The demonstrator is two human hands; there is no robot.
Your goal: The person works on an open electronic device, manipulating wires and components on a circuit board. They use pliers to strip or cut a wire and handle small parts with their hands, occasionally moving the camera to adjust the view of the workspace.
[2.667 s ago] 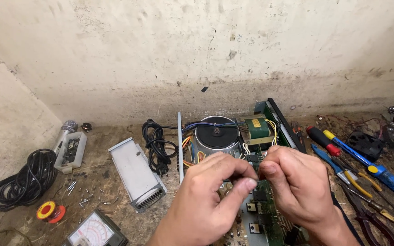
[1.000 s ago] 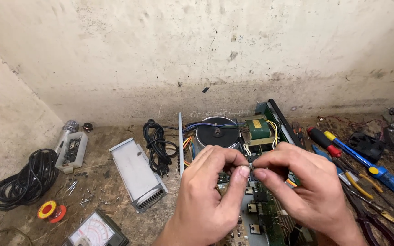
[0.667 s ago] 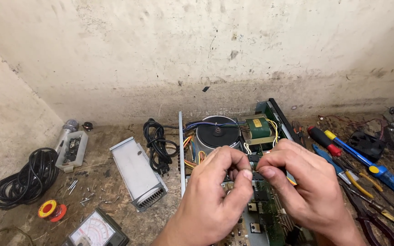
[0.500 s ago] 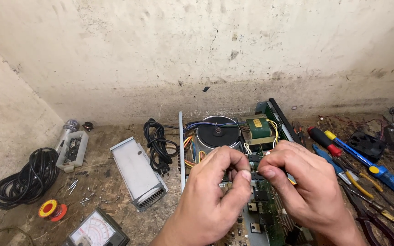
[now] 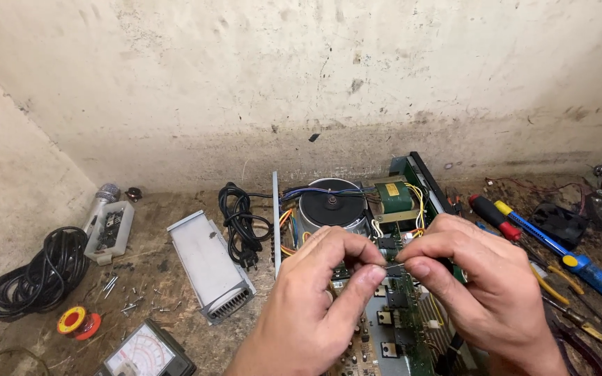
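Observation:
My left hand (image 5: 318, 299) and my right hand (image 5: 485, 289) meet over an opened electronic chassis (image 5: 384, 327) with a green circuit board. Between their pinched thumbs and forefingers runs a thin wire or component lead (image 5: 393, 265), held at both ends. Just behind the fingertips sit a round toroidal transformer (image 5: 330, 202) and a smaller green-wrapped transformer (image 5: 393, 197) with yellow wires. My hands cover much of the board.
A grey metal cover (image 5: 208, 263) and a black power cord (image 5: 240, 224) lie left of the chassis. Further left are a coiled black cable (image 5: 33, 273), a solder spool (image 5: 74, 322), loose screws (image 5: 123, 299) and an analogue meter (image 5: 149, 351). Screwdrivers (image 5: 559, 251) lie right.
Both hands stayed pinched together over the board, with small finger shifts. The fingertips drew slightly closer around the thin wire.

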